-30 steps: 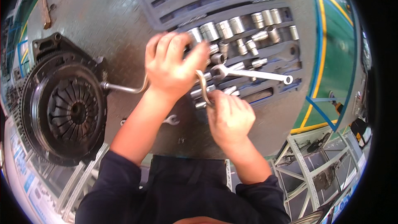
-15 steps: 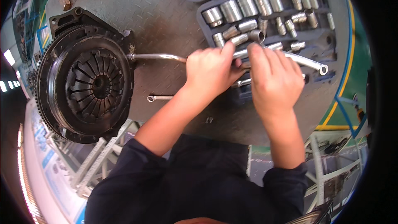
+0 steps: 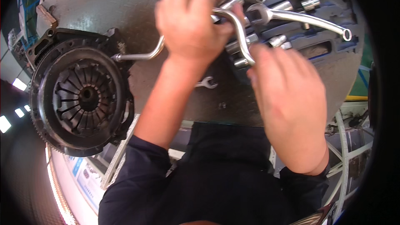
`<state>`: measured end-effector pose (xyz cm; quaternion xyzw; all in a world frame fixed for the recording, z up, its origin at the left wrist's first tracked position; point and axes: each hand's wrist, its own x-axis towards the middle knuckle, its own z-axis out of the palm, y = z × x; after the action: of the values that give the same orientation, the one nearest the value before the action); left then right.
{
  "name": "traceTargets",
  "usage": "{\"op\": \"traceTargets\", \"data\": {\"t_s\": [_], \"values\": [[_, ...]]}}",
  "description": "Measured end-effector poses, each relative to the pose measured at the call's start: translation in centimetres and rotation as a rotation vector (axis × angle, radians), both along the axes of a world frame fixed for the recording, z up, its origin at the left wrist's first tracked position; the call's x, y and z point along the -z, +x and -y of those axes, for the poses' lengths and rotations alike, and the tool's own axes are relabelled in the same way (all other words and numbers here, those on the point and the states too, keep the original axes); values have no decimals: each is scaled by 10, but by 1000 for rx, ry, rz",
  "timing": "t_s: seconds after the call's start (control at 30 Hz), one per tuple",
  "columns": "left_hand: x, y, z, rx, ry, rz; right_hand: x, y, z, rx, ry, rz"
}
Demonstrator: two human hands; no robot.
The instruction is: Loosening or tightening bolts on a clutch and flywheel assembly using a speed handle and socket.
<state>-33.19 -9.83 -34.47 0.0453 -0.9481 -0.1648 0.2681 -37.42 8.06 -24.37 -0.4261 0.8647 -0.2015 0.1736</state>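
A steel speed brace (image 3: 139,56) reaches from the right side of a dark clutch assembly (image 3: 48,100) across the table. Its socket end meets the clutch's edge; the exact fastener is too small to make out. My left hand (image 3: 187,25) is closed around the brace's cranked middle, slightly blurred by motion. Beyond that hand the bent rod comes back into sight and curves down to my right hand (image 3: 287,87), whose fingers are closed on the handle end. The clutch stands tilted with its radial spring fingers showing.
An opened blue socket case (image 3: 329,43) with several chrome sockets lies behind my hands. A large combination wrench (image 3: 306,18) rests across it. Beside my left forearm lies another wrench (image 3: 208,83), partly hidden. A small rusty bar (image 3: 46,14) sits on the metal tabletop (image 3: 104,0).
The brace's crank has swung round, its bend now showing between my hands. My left hand has moved up and left, my right hand lower and to the right. The whole view has also shifted.
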Motion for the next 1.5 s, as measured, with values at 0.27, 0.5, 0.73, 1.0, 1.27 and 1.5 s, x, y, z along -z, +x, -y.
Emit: {"op": "traceTargets", "data": {"t_s": [0.27,0.5,0.73,1.0,1.27,1.5], "values": [[-87,24,5,14,113,392,38,-20,8,-41,169,44],[-56,82,-47,32,89,568,31,-44,36,32,-2,-230],[20,61,-28,-9,92,141,11,-39,23,-86,50,-32],[27,30,-2,214,143,-106,12,-16,6,-36,-75,33],[-71,53,4,-237,-44,845,25,13,-1,111,-137,-127],[-58,50,27,-414,157,852,30,18,3,119,-206,-185]]}}
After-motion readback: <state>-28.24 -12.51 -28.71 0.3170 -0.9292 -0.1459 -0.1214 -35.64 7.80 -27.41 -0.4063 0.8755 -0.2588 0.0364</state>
